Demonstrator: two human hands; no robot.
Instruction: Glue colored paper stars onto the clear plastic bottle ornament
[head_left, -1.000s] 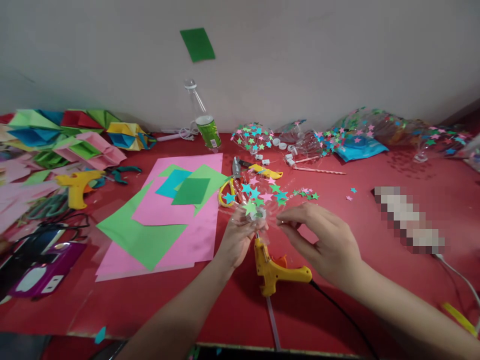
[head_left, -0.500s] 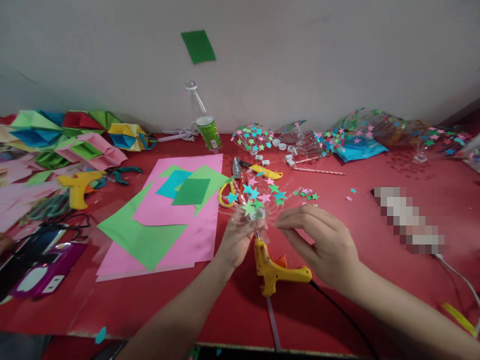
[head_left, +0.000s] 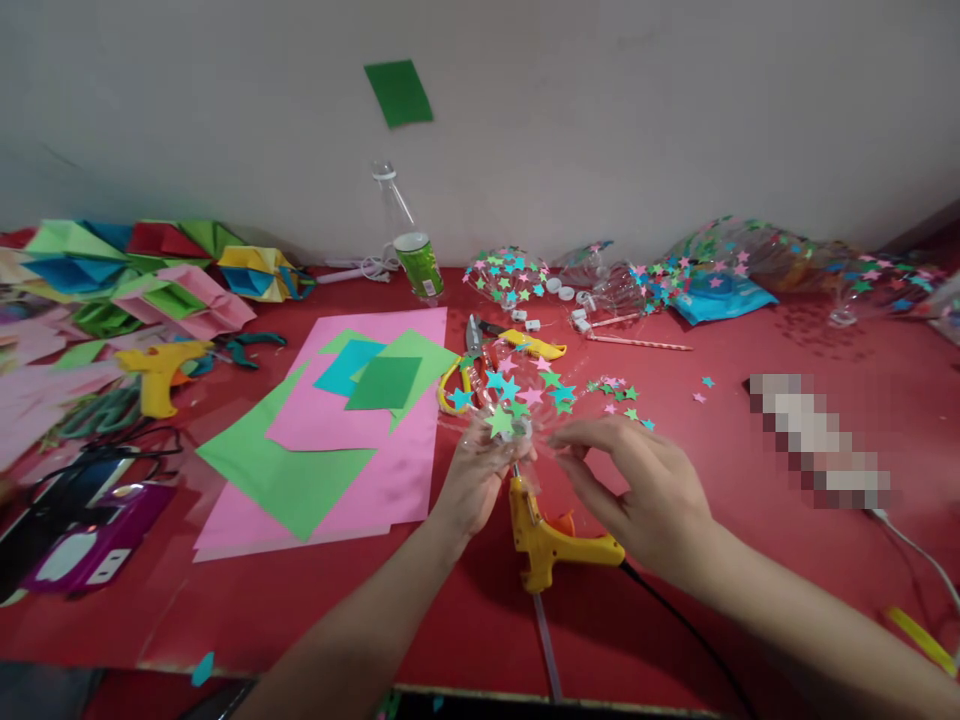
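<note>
My left hand (head_left: 480,470) is closed around the neck of a clear plastic piece (head_left: 517,430), which looks like a cut bottle with its strips spread out. Green, blue and pink paper stars (head_left: 531,396) stick to those strips. At the right edge of the piece is my right hand (head_left: 637,470), thumb and fingertips brought together in a pinch; whatever lies between them is too small to make out. Just below both hands, a yellow glue gun (head_left: 540,545) lies on the red table with its nozzle by my left fingers and a glue stick out the back.
Pink sheets (head_left: 405,480) and green paper squares (head_left: 300,470) lie to the left. Scissors (head_left: 454,385), a yellow cutter (head_left: 536,344) and loose stars (head_left: 619,390) lie beyond my hands. A bottle (head_left: 418,265) and decorated plastic pieces (head_left: 506,275) stand by the wall.
My right fingertips have shifted slightly at the edge of the plastic piece. The starred strips have moved a little; my left hand keeps its hold and the glue gun stays put.
</note>
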